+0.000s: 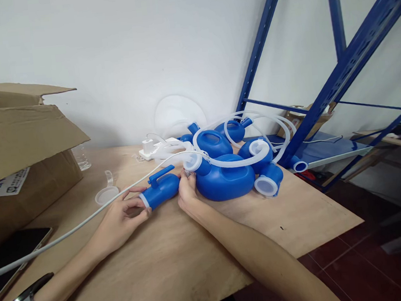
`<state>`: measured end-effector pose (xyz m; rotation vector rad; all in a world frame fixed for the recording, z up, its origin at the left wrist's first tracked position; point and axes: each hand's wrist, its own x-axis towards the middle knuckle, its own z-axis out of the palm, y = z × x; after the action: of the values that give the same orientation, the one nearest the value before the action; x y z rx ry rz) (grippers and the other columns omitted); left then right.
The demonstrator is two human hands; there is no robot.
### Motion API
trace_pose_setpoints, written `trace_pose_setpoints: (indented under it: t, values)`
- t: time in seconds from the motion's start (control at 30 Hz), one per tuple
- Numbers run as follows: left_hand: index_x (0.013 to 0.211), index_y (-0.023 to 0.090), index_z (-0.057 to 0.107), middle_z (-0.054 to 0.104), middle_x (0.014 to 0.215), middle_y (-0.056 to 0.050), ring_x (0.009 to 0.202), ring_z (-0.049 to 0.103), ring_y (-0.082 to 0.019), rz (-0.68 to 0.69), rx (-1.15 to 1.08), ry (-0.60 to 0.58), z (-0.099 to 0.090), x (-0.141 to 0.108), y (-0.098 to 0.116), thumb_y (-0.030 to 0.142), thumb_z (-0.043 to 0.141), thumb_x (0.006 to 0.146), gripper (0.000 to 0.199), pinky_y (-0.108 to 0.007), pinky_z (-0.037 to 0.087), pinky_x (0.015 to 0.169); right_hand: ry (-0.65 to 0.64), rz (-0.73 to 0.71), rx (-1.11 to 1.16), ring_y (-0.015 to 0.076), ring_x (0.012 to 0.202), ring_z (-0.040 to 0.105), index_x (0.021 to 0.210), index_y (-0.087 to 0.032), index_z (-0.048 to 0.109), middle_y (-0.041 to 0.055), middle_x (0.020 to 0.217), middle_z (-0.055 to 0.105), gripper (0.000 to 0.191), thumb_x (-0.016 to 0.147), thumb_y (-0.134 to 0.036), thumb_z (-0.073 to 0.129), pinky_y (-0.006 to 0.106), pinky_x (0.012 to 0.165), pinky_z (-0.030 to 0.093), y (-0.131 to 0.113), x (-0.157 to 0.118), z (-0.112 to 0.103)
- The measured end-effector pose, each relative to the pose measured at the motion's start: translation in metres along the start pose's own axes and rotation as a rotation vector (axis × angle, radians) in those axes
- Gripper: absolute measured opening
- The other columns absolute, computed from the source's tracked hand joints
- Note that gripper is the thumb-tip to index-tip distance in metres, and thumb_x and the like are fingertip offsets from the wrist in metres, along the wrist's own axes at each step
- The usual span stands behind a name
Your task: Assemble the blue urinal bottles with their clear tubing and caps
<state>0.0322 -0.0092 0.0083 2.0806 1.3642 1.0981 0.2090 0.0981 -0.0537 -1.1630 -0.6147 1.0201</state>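
Observation:
My left hand is closed round the white-rimmed end of a blue plastic urinal cup, which lies slanted with its handle on top. My right hand is at the cup's other end, fingers curled and thumb up; what they pinch is mostly hidden. Just right of it lies a large blue urinal bottle with a translucent cap on its neck. A translucent corrugated hose runs across this bottle. A second bottle with a moulded handle stands behind it.
More blue cups and bottles are heaped at the right. A loose translucent lid lies left of my left hand. A white cable crosses over the left forearm towards a power strip. An open carton stands left; blue shelving rises right.

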Motion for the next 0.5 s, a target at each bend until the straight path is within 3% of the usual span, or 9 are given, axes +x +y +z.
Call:
trace_pose_setpoints:
  t: [0.23,0.5]
  values:
    - [0.065,0.023,0.076,0.067,0.126,-0.013,0.112,0.069,-0.029,-0.039,0.006,0.004,0.003,-0.002,0.0,0.047,0.07,0.076,0.027,-0.034,0.064,0.079,-0.005,0.004,0.017,0.0173,0.078,0.059,0.084,-0.027,0.049,-0.0036,0.079,0.059,0.009,0.087,-0.029,0.056,0.028,0.077,0.05,-0.004,-0.004,0.001]
    - [0.06,0.022,0.067,0.07,0.121,-0.012,0.112,0.069,-0.03,-0.034,0.118,0.132,0.012,-0.006,0.004,0.037,0.063,0.075,0.021,-0.041,0.062,0.086,0.01,0.001,0.042,0.0155,0.076,0.059,0.086,-0.026,0.049,-0.0058,0.077,0.058,0.007,0.091,-0.026,0.054,0.027,0.078,0.049,-0.009,-0.01,0.003]
